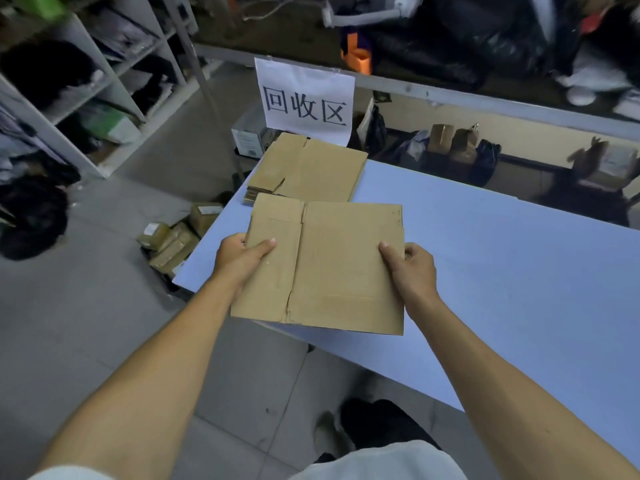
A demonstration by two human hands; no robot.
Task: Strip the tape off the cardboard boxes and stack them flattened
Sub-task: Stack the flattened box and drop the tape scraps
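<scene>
Surroundings: a blue table (502, 271) runs to the right; a white paper sign (306, 100) with black characters hangs at its far left end, just behind the stack.
Floor, left: several small taped parcels (173, 239) lie heaped against the table's left edge.
Shelves: a grey shelving unit (114, 77) on the far left holds dark bundles and bagged goods, too blurred to name.
Far side: beyond the table, small cardboard boxes (450, 142) and dark bags sit under a bench, possibly unopened.
Stack: a pile of flattened boxes (311, 171) lies on the table's far left corner.
Held piece: a flattened cardboard box (332, 268) is above the table's near left edge, just short of the stack.
Left hand (240, 256): grips its left edge, thumb on top, fingers underneath.
Right hand (410, 266): pinches the right edge likewise, thumb over the face.
</scene>
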